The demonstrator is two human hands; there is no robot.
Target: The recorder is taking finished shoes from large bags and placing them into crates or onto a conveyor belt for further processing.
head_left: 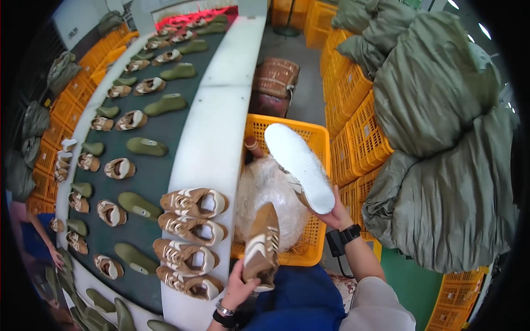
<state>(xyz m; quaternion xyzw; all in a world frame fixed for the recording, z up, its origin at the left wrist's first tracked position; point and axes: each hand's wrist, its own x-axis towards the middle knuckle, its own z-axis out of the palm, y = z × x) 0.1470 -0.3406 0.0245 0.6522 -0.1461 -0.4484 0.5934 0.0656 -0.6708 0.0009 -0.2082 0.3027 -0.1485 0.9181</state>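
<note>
My left hand [241,288] grips a brown sneaker [261,247] with white laces and white side trim by its heel end, toe pointing away. In my right hand [337,214] is another sneaker [301,168], turned so its white textured sole faces up; a sliver of brown upper shows along its lower edge. The right fingers are partly hidden behind it. Both shoes are held over a yellow crate [309,258] that contains a clear plastic bundle [265,182]. To the left, several brown sneakers [193,203] stand in a row on the white ledge [212,110].
A dark green conveyor belt [157,193] carries brown shoes and green shoe lasts [146,146]. Yellow crates [359,127] with grey-green covers [436,83] are stacked at right. A brown woven basket [276,77] stands behind the crate. Another person's arm [44,234] reaches in at far left.
</note>
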